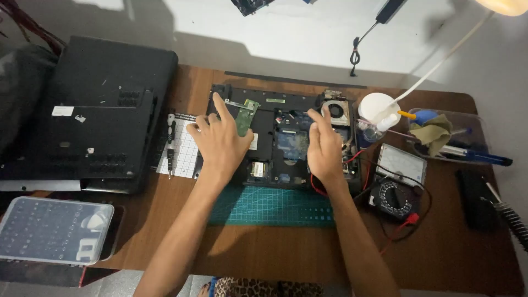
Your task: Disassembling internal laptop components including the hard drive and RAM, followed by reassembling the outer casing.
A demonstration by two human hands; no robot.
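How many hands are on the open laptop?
2. The left hand rests on the open laptop near its left edge, fingers by a small green board. The right hand rests near the fan on the right.

Laptop chassis [283, 140]: middle and left part covered by left hand [220, 143] and right hand [324, 146].
Cutting mat [275, 206]: ends hidden under forearms.
Lamp [506, 5]: cut off at top edge.
Brush [509, 217]: cut off at right edge.
Board components: too small to identify.
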